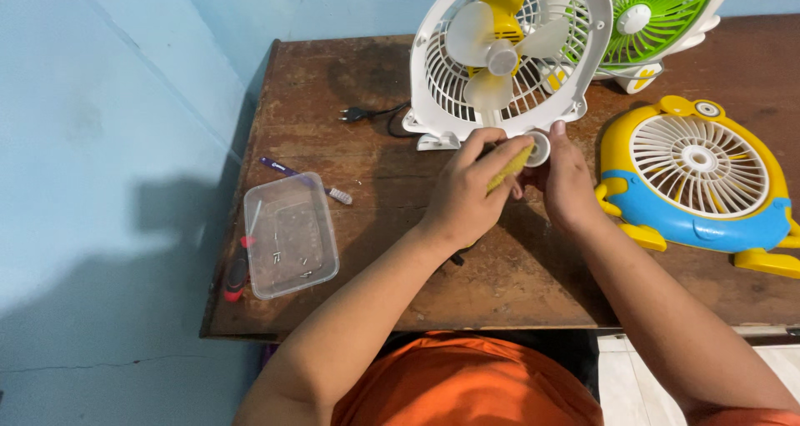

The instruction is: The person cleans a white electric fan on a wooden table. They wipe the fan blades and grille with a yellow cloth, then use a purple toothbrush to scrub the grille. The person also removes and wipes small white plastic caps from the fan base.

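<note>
We see a left hand (463, 194) clamped around a yellow tool handle (510, 168) and a right hand (568, 184) pinching a small white cap (537, 147), mid-table, just near of an open white fan (508, 55) (its front grille off); a clear screw tray (290, 234) sits far left.

A worn brown wooden surface (350, 92) carries a white fan (508, 55) just beyond the left grip (467, 197), a green fan (654, 17) behind, a yellow-blue fan (696, 180) flat beside the right grip (567, 184), and a clear tub (290, 234) left of both.
</note>
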